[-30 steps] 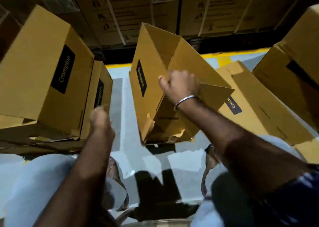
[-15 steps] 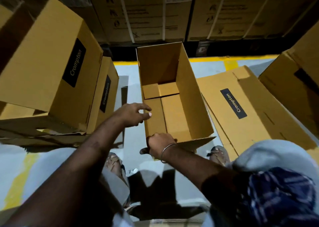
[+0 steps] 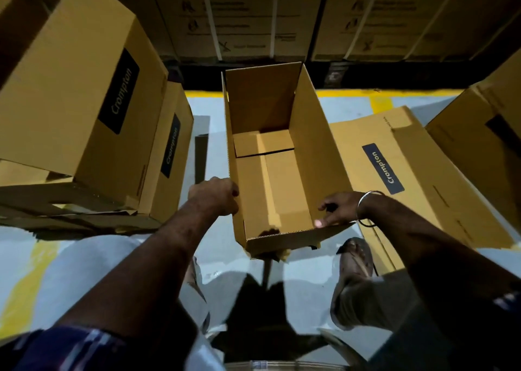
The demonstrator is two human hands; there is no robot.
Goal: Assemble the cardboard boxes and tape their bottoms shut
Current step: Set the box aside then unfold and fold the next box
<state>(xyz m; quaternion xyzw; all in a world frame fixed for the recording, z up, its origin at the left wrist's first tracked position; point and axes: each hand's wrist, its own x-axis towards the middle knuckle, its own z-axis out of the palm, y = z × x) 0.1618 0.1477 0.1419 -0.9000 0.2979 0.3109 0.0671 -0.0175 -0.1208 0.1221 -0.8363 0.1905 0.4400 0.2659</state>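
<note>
An open cardboard box [image 3: 284, 156] stands upright on the grey floor [image 3: 93, 260], its bottom flaps folded in. The left hand [image 3: 215, 195] grips its left wall at the near corner; the right hand [image 3: 339, 208] pinches the right wall's rim. Flattened box [image 3: 408, 173] lies right; assembled boxes [image 3: 81, 94] stack left.

Two bare forearms reach up from the lower corners toward the middle of the frame. The left hand [image 3: 215, 195], left of centre, curls its fingers around a cardboard edge. The right hand [image 3: 339, 208], right of centre with a thin silver metal bangle [image 3: 366, 208] at the wrist, pinches an edge with its thumb on top.
</note>
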